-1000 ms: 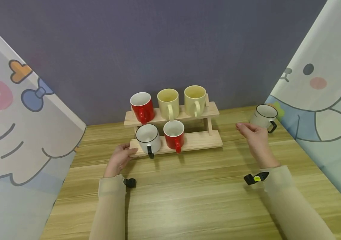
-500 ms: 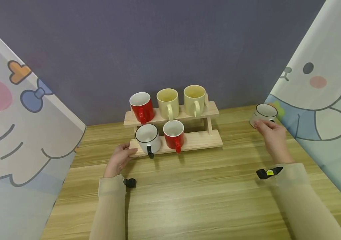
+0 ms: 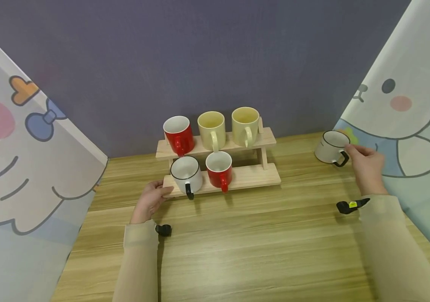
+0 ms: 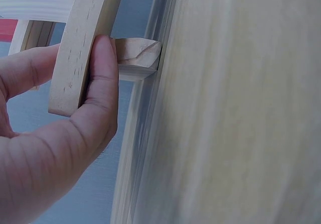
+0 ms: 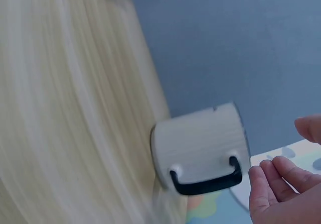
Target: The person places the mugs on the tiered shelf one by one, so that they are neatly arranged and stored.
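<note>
My left hand (image 3: pixel 150 200) grips the left end of the lower shelf of a two-tier wooden rack (image 3: pixel 254 176). In the left wrist view its thumb and finger pinch the board (image 4: pixel 75 58) from both sides. A white mug with a black rim and black handle (image 3: pixel 325 152) stands upright on the table at the right. Beside it, my right hand (image 3: pixel 368 167) is at the right of the rim. The right wrist view shows that hand's fingertips (image 5: pixel 256 176) apart from the mug's rim, its thumb spread away and nothing held.
On the upper shelf stand a red mug (image 3: pixel 182 140) and two yellow mugs (image 3: pixel 215 132). Another white mug (image 3: pixel 189 178) and a red mug (image 3: pixel 218 174) sit on the lower shelf. A grey wall (image 3: pixel 215 50) rises behind; cartoon-printed panels (image 3: pixel 419 155) flank the table.
My right hand has moved right, passing in front of the white mug to its right side. The left hand, rack and mugs stay in place.
</note>
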Demonstrator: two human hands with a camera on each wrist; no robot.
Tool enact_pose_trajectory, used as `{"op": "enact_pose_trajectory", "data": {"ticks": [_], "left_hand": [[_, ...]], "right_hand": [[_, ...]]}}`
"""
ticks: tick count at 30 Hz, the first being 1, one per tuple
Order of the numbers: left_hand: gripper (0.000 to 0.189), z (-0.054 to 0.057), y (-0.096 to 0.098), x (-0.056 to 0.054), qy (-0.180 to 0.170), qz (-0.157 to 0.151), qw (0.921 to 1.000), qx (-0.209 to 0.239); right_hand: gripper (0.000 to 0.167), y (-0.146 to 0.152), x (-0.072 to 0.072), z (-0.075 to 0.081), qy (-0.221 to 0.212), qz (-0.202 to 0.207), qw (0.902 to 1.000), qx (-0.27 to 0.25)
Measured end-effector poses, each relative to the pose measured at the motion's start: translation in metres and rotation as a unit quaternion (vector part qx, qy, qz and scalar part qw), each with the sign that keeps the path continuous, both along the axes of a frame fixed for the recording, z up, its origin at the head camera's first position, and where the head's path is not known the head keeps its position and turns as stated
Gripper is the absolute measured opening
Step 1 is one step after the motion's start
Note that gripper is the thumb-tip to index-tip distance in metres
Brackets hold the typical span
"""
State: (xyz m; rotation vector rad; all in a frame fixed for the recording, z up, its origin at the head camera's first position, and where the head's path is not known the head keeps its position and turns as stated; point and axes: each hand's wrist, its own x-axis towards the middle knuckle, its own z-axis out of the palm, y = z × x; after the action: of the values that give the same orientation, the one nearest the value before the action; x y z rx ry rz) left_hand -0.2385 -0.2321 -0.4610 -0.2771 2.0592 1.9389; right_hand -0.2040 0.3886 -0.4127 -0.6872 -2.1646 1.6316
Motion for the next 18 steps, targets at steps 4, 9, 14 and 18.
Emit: {"op": "enact_pose_trajectory", "data": {"ticks": [4,9,14,18], "left_hand": [[0.067,0.0,0.0,0.0,0.003,-0.001,1.0,-0.002],[0.067,0.001,0.0,0.001,0.001,0.002,1.0,0.0],[0.064,0.001,0.0,0.001,-0.001,0.006,1.0,0.002],[0.064,0.001,0.0,0.001,-0.001,0.006,1.0,-0.006]], "right_hand": [[0.062,0.009,-0.004,-0.005,-0.023,0.004,0.9995,0.022],[0.087,0.018,-0.007,-0.014,-0.079,0.019,0.9955,0.05],[0.097,0.025,-0.015,-0.026,-0.114,0.06,0.9893,0.068],[0.094,0.029,-0.019,-0.036,-0.113,0.102,0.9837,0.096]]}}
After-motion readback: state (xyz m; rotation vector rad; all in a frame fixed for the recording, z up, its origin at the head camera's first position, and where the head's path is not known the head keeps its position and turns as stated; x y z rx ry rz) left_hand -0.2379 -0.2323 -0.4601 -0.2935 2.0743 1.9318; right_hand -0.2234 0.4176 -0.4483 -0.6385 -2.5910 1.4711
